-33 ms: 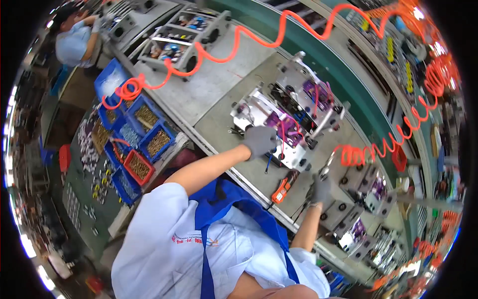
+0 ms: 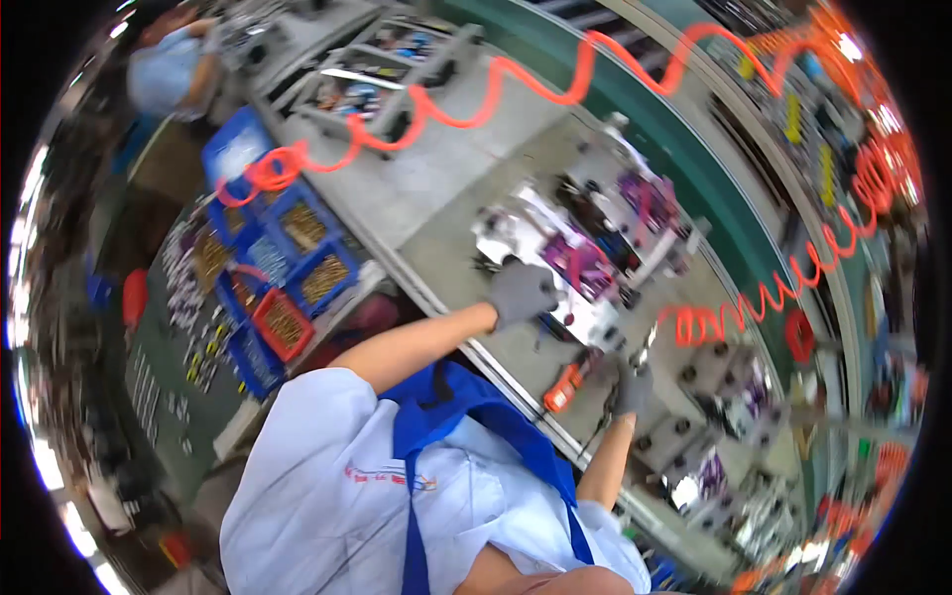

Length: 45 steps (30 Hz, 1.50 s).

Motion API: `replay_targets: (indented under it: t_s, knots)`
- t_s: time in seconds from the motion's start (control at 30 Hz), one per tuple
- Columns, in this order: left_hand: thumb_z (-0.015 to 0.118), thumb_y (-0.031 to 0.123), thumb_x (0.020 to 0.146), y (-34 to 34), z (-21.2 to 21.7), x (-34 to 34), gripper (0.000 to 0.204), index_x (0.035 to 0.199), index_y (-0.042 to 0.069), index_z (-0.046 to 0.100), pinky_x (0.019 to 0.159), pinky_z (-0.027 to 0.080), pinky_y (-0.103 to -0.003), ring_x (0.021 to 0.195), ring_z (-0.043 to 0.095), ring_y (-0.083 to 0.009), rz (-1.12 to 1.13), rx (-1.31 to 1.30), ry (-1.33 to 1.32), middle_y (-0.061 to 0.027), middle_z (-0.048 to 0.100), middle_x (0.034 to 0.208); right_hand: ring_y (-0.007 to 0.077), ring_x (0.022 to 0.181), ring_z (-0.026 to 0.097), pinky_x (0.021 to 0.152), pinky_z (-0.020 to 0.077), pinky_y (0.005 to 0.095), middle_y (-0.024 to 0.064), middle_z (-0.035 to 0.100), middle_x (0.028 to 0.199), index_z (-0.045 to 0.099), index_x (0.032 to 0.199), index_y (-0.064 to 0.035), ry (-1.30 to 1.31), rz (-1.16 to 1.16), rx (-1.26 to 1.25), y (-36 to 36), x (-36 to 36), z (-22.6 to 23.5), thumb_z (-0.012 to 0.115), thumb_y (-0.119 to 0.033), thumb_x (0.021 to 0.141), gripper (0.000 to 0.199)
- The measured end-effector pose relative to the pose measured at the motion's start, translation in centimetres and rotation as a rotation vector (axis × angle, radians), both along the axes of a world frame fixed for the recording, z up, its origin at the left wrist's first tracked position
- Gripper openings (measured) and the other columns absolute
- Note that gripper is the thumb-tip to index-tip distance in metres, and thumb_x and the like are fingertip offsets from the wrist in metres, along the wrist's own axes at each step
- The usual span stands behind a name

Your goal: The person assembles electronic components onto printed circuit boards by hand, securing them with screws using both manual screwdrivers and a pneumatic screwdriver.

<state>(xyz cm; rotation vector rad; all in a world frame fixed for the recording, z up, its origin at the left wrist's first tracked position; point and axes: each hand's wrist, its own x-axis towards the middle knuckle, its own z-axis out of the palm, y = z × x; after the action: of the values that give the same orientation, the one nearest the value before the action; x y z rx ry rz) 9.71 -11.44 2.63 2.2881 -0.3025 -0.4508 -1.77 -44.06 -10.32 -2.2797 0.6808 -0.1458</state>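
Note:
My left hand (image 2: 523, 295), in a grey glove, is at the near left edge of a silver metal frame assembly (image 2: 595, 319) with purple parts and red wires. Its fingers are curled, and what they hold is hidden. My right hand (image 2: 632, 387), also gloved, is closed around a metal-ended air tool (image 2: 650, 347) joined to an orange coiled hose (image 2: 694, 325). Much of the tool is covered by the glove. Between my hands an orange-and-black hand tool (image 2: 563, 388) lies on the bench. A second similar assembly (image 2: 647, 203) stands just behind the first.
Blue bins (image 2: 327, 280) and a red bin (image 2: 282, 325) of small metal parts are on the left. More metal frames (image 2: 709, 372) stand to the right. Another orange coiled hose (image 2: 446, 117) hangs across the far side. A person (image 2: 169, 74) works at the far left.
The whole view has shifted, so the bench and bins appear farther right and lower, with more blur. Both hands stay beside the same things, and neither has visibly let go.

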Motion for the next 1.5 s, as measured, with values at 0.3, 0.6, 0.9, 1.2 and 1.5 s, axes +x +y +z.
replay_targets:
  t_s: [0.3,0.6,0.9,1.2,1.5]
  knots:
    - [0.047,-0.002,0.086,12.7,-1.9,-13.0,0.027,0.11,-0.012,0.055,0.085,0.055,-0.037,0.093,0.064,-0.0268,0.722,-1.205,0.733,-0.0218,0.061,0.104,0.0369,0.09,0.062,0.078,0.0479,0.0458,0.0257,0.062,0.104,0.055,0.107,0.0085,0.315,0.259,-0.188,2.4,-0.5,0.9,0.068,-0.036,0.078,0.055]
    - [0.055,0.01,0.09,21.8,-0.1,-18.0,0.04,0.123,-0.01,0.047,0.086,0.052,-0.034,0.097,0.062,-0.0253,0.802,-1.227,0.635,-0.021,0.059,0.112,0.0291,0.11,0.054,0.093,0.0422,0.0364,0.0195,0.055,0.124,0.052,0.125,0.0013,-0.374,0.11,-0.396,9.3,6.1,22.0,0.062,-0.024,0.086,0.047]
    - [0.052,0.009,0.088,29.3,-1.4,-19.8,0.035,0.118,-0.01,0.051,0.083,0.052,-0.03,0.095,0.061,-0.0239,0.828,-1.2,0.488,-0.0189,0.059,0.11,0.0339,0.112,0.05,0.091,0.0427,0.0417,0.0153,0.052,0.12,0.05,0.123,-0.0091,-0.206,0.499,-0.701,7.6,23.6,21.6,0.069,-0.043,0.075,0.062]
    - [0.052,0.007,0.088,25.9,-2.3,-22.7,0.038,0.121,-0.011,0.047,0.085,0.054,-0.031,0.099,0.061,-0.0251,1.208,-1.158,0.547,-0.0197,0.057,0.112,0.0336,0.124,0.044,0.104,0.0349,0.0399,0.0201,0.044,0.136,0.022,0.144,-0.0065,0.395,0.823,-0.376,7.2,33.4,17.8,0.083,-0.049,0.055,0.115]
    - [0.061,0.012,0.087,22.4,-1.7,-16.8,0.038,0.119,-0.007,0.052,0.09,0.051,-0.035,0.102,0.061,-0.0249,1.044,-1.259,0.619,-0.0185,0.06,0.111,0.0253,0.097,0.06,0.083,0.0484,0.037,0.013,0.06,0.109,0.05,0.122,-0.0031,0.251,0.79,-0.052,1.6,33.2,13.3,0.08,-0.016,0.064,0.066]
